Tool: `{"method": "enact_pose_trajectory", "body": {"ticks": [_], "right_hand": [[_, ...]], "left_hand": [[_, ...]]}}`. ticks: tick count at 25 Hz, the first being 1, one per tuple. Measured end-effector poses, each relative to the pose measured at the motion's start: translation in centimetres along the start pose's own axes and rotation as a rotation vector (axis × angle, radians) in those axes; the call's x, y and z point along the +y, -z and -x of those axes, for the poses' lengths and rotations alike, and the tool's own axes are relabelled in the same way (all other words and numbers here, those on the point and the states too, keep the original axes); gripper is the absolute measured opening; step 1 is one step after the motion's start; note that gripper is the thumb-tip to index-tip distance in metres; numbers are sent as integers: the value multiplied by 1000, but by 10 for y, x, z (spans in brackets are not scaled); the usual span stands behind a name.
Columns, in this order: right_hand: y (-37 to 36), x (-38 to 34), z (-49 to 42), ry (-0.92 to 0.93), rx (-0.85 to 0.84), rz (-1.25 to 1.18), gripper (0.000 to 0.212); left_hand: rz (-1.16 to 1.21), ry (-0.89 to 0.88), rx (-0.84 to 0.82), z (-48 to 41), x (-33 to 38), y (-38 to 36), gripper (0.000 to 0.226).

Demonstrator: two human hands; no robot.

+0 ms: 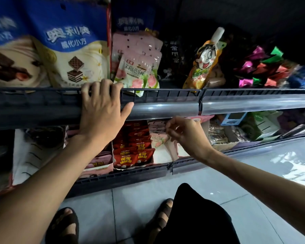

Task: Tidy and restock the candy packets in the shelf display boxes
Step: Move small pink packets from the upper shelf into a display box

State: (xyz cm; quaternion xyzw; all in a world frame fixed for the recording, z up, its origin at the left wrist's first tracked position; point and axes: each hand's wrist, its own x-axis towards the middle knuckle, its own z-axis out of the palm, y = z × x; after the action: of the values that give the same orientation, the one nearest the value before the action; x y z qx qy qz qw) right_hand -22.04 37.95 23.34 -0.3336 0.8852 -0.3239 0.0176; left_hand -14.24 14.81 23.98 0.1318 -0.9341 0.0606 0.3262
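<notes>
Two-tier store shelving (130, 175). Left hand (102, 110) wraps fingers over upper shelf rail (165, 106). Right hand (187, 136), fingers half-curled, grip unclear, over white display box (163, 155) at 3 o'clock of red packets (134, 152).

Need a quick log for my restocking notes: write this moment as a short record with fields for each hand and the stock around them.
left hand: grips the upper shelf rail, fingers curled over its top edge
right hand: below that rail, fingers curled by the pink packet; hold unclear
white display box: mostly empty, pink packet at its back
red packets: fill the box to its left
upper pink packets: stand behind the rail, beside blue wafer bags
</notes>
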Motion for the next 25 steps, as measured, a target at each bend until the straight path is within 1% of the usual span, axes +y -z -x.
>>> {"method": "enact_pose_trajectory", "body": {"ticks": [2,4,5,6,8,9,10,12,14,16,18,21,23,25], "right_hand": [[25,-38,-4,79,30,-13,5],[45,-67,-23,143,108,-13,6],[51,-77,-41,163,138,4,13],[54,-85,-61,157,146,40,23],[53,-90,-104,64,106,131,50],[48,-90,-122,-6,66,146,59],[43,-91,-135,-67,31,131,62],[31,-91,-148,-133,25,91,58],[26,-91,-151,-132,89,81,52],[26,-92,-150,-141,134,11,46],[26,-91,-150,-176,109,-92,35],[27,-98,-148,-209,60,-170,22],[35,-108,-140,-200,92,-260,11],[53,-119,-126,-138,153,-347,12]], "left_hand": [[7,-4,-34,0,-1,4,54],[5,-3,-56,0,-1,7,57],[1,-4,-61,0,-1,9,58],[-4,-7,-64,0,-1,9,58],[-9,-14,-62,-1,-1,10,57],[-7,-15,-62,-1,-1,10,57],[-4,-14,-64,-2,-1,10,56],[1,-11,-69,-3,-1,9,56],[1,-6,-75,-3,-2,8,57],[-5,-1,-88,-3,-2,7,58],[-5,3,-95,-3,-2,6,58],[-2,6,-94,-3,-2,7,56],[9,2,-90,-2,-1,7,56],[17,0,-78,-2,-2,7,56]]}}
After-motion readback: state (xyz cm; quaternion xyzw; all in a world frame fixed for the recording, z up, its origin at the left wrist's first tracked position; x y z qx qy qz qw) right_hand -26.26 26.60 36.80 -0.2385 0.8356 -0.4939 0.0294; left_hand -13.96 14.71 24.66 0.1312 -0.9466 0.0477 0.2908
